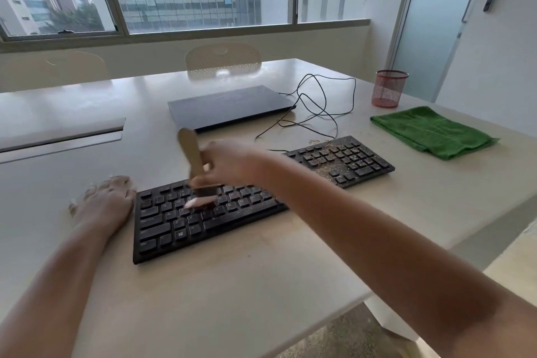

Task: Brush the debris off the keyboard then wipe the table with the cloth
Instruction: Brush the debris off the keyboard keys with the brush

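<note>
The keyboard (255, 197) lay slantwise on the table (261, 285), just at 6 o'clock of the closed laptop (229, 106). The right hand (229, 163) gripped the brush (193, 163) by its wooden handle, bristles on the left-hand keys; the left hand (101, 203) lay flat with fingers spread, touching the keyboard's 9 o'clock end. Debris sat thickest on the number pad at 3 o'clock, so short strokes toward that end seemed best. The cloth (430, 131) waited untouched at 2 o'clock.

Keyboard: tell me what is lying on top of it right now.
Brown crumbs cover the keyboard, thickest on the number pad at its right end. The brush held by the right hand rests on the left-middle keys. The forearm hides the keys in between.
</note>
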